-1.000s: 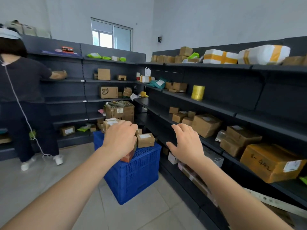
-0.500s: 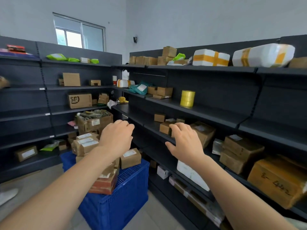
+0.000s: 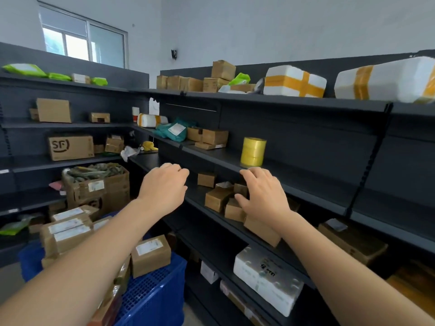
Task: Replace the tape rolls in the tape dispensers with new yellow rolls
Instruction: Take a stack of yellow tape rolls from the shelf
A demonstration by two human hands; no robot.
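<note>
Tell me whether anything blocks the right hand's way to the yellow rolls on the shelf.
Nothing visible does. The stack of yellow tape rolls stands upright on the dark metal shelf, just above the right hand. The small brown cardboard boxes lie lower, on the next shelf down.

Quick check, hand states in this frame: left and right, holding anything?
Left hand: open, fingers loosely curled, nothing visible in it.
Right hand: open, fingers spread, holding nothing, just below the yellow roll.
</note>
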